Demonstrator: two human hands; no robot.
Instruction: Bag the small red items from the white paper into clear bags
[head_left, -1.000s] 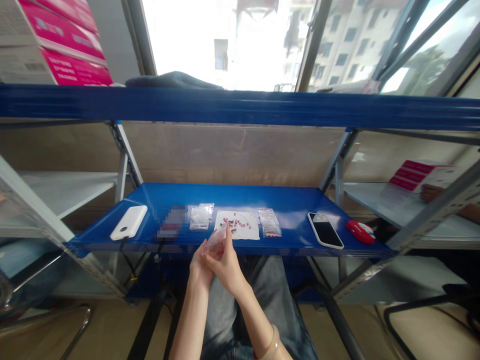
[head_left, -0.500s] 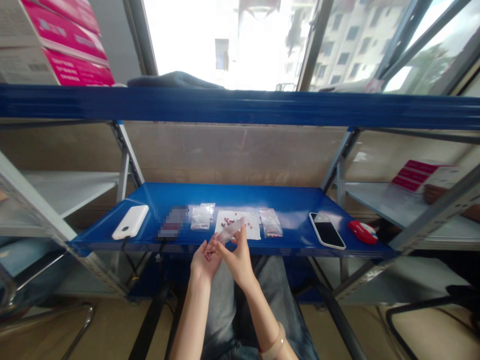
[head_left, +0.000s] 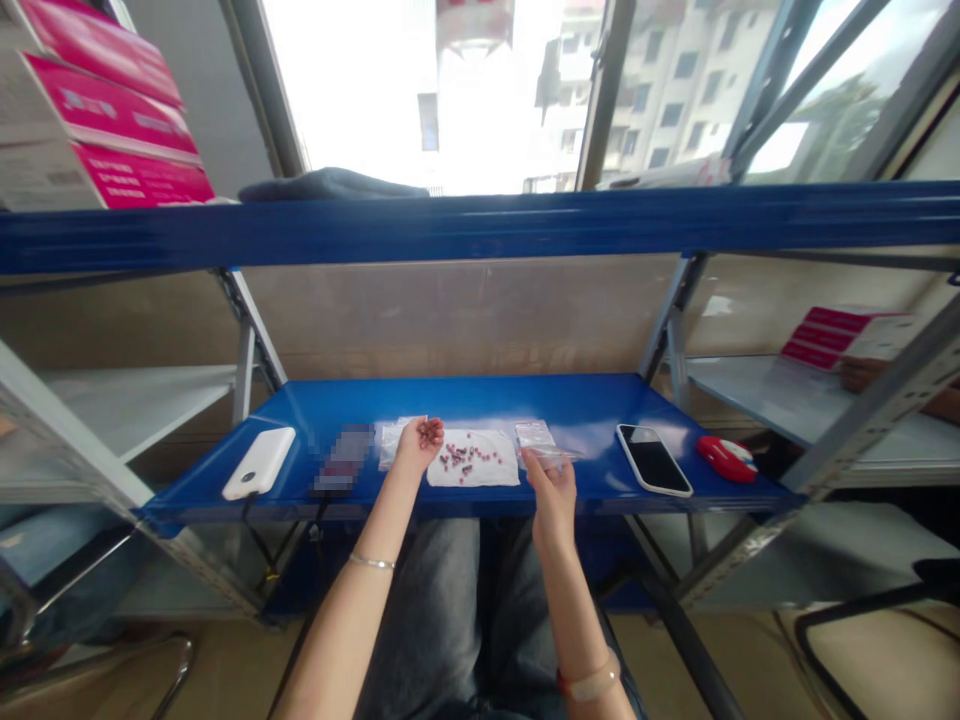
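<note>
My left hand (head_left: 417, 446) is palm up with its fingers curled round some small dark-red beads (head_left: 430, 433). It is over the left edge of a white cloth or paper sheet (head_left: 491, 475), beside clear plastic bags (head_left: 388, 440) that it partly hides. More pink, red and dark beads (head_left: 466, 455) lie scattered across the sheet. To the right of the sheet, my right hand (head_left: 553, 490) pinches a clear plastic bag (head_left: 559, 457) between thumb and fingers. Just behind that bag, another small clear bag (head_left: 534, 434) lies on the blue table (head_left: 337, 398).
A white power bank (head_left: 259, 462) with a cable lies at the left, next to a blurred-out device (head_left: 343, 460). At the right are a phone (head_left: 654, 460) and a red and white object (head_left: 726, 458). A blue shelf beam (head_left: 480, 225) crosses above. Another person's hand (head_left: 862, 374) shows far right.
My hands have moved apart. The left went up and left with beads in it, and the right carried the clear bag to the right. The beads on the sheet are uncovered.
</note>
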